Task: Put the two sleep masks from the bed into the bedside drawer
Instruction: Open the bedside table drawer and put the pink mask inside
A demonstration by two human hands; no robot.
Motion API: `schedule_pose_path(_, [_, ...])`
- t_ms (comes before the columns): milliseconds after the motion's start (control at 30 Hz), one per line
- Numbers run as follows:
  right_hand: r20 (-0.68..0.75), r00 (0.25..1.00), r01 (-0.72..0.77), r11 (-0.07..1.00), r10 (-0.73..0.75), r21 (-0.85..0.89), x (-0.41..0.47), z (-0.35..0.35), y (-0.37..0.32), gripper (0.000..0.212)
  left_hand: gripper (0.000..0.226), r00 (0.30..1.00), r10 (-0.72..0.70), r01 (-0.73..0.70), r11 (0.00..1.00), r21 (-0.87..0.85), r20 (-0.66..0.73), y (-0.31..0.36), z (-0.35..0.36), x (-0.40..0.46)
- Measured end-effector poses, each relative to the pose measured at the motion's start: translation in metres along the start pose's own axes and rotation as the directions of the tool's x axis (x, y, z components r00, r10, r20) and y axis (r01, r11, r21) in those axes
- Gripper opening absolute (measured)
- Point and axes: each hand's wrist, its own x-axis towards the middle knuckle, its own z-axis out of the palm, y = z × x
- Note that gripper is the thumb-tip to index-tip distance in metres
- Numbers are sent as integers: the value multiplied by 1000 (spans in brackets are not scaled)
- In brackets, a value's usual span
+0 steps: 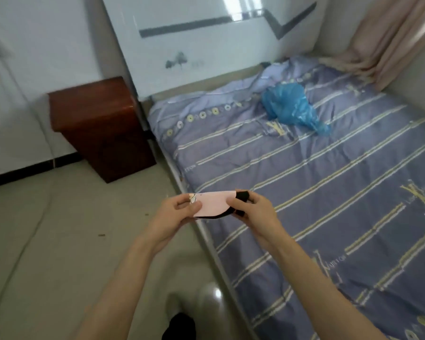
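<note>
We hold a pink sleep mask point(212, 203) level in front of us, above the floor point(59, 241) and just off the left edge of the bed point(304, 192). Its long axis runs left to right, spanning the gap between our hands. The left hand point(176, 212) pinches the left end, thumb on the near face and fingers behind. The right hand point(252, 209) pinches the right end, where the black strap point(243, 195) gathers against the fingers. A black edge point(215, 217) shows beneath the pink face; we cannot tell whether this is the mask's own backing or the second mask stacked behind it. No other mask is visible on the bed cover.

The relation that governs the next move: the bedside cabinet point(96, 123) stands ahead and to the left, against the head-end corner of the bed, well apart from the mask. The left hand is therefore the nearer one to it. The cabinet front facing us appears closed, and no drawer handle can be made out in the blur. We judge that one hand must release the mask to open the drawer, most likely the left, leaving the right hand to carry.

Farther off, a blue plastic bag point(290, 106) lies near the head end of the bed, clear of the route.
</note>
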Motion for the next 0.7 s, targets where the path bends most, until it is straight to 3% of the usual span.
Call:
schedule_pose_path(133, [92,995,37,994,-27,-107,47,102,-20,8,22,989,42,-28,995,96,-145,32,-96,14])
schedule_pose_path(233, [144,990,28,994,-13,-102,78,172,-33,14,22,967,69,-34,989,144,-245,59,-163,24])
schedule_pose_path(333, [237,969,-72,997,76,-26,107,231,-43,24,12,920,78,-65,997,46,-385,79,-212,38])
schedule_pose_path(433, [316,940,-119,992,126,-42,138,280,-46,12,9,898,43,-90,992,-85,-438,88,-243,63])
schedule_pose_path(500, [271,957,-84,992,107,-94,165,307,-47,15,11,899,19,-69,993,-99,-437,92,-265,83])
schedule_pose_path(600, [158,986,-21,980,53,-199,215,339,-53,35,18,915,9,-24,999,-31,-403,97,-304,120])
schedule_pose_path(700, [151,988,19,972,17,-233,277,365,-66,11,29,877,8,-6,1000,5,-481,106,-356,167])
